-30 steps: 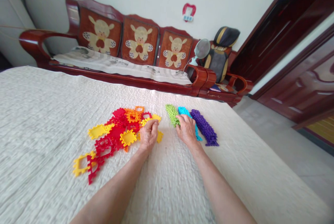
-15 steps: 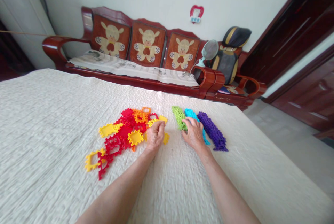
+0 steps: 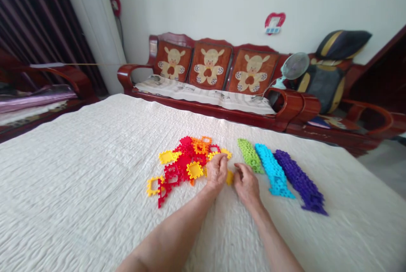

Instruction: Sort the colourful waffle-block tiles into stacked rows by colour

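My left hand [image 3: 217, 170] is closed at the right side of a pile of interlocking plastic building pieces. What its fingers hold, if anything, is hidden. The pile mixes red pieces [image 3: 184, 164], orange pieces [image 3: 200, 148] and yellow pieces such as a square one [image 3: 194, 171]. Part of another yellow piece [image 3: 230, 177] shows between my two hands. My right hand [image 3: 246, 183] is half curled just to its right, with a gap between thumb and fingers and nothing visible in them. Beyond it lies a row of green pieces [image 3: 250, 155].
Right of the green row lie a row of light blue pieces [image 3: 274, 170] and a row of purple pieces [image 3: 300, 181]. All rest on a white quilted cover [image 3: 104, 170]. A wooden sofa [image 3: 203, 105], a fan [image 3: 294, 67] and an armchair [image 3: 364, 115] stand behind.
My right hand has moved left, off the green and light blue rows, and now sits close to my left hand. The left hand stays closed by the pile. The view has turned left.
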The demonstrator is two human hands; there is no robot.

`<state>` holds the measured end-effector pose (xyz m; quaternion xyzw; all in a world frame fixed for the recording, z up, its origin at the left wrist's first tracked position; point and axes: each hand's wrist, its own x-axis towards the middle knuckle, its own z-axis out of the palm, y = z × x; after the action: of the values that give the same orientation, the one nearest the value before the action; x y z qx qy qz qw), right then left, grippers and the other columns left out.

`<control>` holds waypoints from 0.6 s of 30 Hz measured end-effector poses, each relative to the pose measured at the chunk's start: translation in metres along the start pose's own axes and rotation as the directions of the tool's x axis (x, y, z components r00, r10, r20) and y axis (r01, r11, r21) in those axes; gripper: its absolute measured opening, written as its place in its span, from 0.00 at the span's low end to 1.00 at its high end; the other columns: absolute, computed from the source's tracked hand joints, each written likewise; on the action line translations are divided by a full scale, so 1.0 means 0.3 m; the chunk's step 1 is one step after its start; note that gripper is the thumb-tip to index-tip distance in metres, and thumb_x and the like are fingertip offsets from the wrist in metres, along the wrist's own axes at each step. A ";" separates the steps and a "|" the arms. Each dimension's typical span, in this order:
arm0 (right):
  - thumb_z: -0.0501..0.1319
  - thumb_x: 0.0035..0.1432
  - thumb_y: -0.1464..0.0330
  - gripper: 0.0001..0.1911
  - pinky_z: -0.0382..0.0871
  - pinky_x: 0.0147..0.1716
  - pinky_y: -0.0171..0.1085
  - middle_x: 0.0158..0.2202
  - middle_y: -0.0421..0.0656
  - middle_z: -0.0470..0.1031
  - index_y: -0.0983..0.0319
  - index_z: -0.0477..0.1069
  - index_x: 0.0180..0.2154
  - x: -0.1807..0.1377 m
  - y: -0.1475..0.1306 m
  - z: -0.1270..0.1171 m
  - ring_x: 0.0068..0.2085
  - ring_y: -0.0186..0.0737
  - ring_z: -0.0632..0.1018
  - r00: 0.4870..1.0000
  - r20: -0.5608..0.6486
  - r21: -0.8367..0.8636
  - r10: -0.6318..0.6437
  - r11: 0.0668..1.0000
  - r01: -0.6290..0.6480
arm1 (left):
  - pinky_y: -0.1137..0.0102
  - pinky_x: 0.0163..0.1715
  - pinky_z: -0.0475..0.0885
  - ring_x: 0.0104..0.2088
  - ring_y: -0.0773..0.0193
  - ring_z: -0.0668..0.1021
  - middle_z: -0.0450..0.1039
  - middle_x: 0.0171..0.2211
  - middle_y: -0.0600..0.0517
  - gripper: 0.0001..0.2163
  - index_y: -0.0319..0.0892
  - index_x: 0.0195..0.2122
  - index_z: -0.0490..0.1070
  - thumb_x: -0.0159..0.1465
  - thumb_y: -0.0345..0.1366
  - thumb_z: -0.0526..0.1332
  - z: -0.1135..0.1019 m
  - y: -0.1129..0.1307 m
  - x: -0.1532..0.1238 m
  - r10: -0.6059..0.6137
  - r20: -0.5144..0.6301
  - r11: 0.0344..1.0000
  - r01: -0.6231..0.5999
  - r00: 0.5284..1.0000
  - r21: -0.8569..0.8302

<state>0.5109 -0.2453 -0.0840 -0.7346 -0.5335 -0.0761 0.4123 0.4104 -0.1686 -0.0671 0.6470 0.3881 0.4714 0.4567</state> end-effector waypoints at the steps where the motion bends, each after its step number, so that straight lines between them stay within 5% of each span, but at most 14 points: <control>1: 0.50 0.54 0.73 0.15 0.70 0.46 0.46 0.41 0.51 0.75 0.64 0.71 0.42 -0.005 0.002 0.006 0.43 0.45 0.75 1.000 -0.004 0.004 0.001 1.000 -0.001 | 0.70 0.41 0.73 0.37 0.65 0.79 0.79 0.35 0.50 0.11 0.43 0.38 0.75 0.63 0.34 0.53 0.000 0.001 0.000 -0.002 0.006 1.000 0.002 1.000 0.004; 10: 0.50 0.56 0.74 0.14 0.67 0.46 0.44 0.39 0.47 0.76 0.60 0.72 0.39 -0.017 -0.013 -0.007 0.43 0.45 0.74 0.986 0.119 0.012 -0.116 0.993 0.115 | 0.69 0.42 0.73 0.38 0.65 0.79 0.79 0.36 0.50 0.12 0.44 0.40 0.75 0.64 0.34 0.52 0.005 -0.008 -0.002 0.019 0.018 0.999 -0.020 1.000 0.050; 18: 0.50 0.55 0.76 0.15 0.67 0.46 0.43 0.39 0.46 0.77 0.61 0.73 0.38 -0.017 -0.026 -0.010 0.43 0.44 0.74 0.957 0.183 0.074 -0.225 0.974 0.215 | 0.70 0.44 0.73 0.39 0.66 0.78 0.79 0.37 0.49 0.12 0.43 0.39 0.75 0.62 0.31 0.52 -0.014 -0.005 0.001 0.165 0.041 0.978 -0.169 0.985 0.125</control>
<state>0.5031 -0.2503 -0.0808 -0.6634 -0.6505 -0.0366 0.3680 0.4064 -0.1669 -0.0678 0.7123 0.3551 0.4723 0.3789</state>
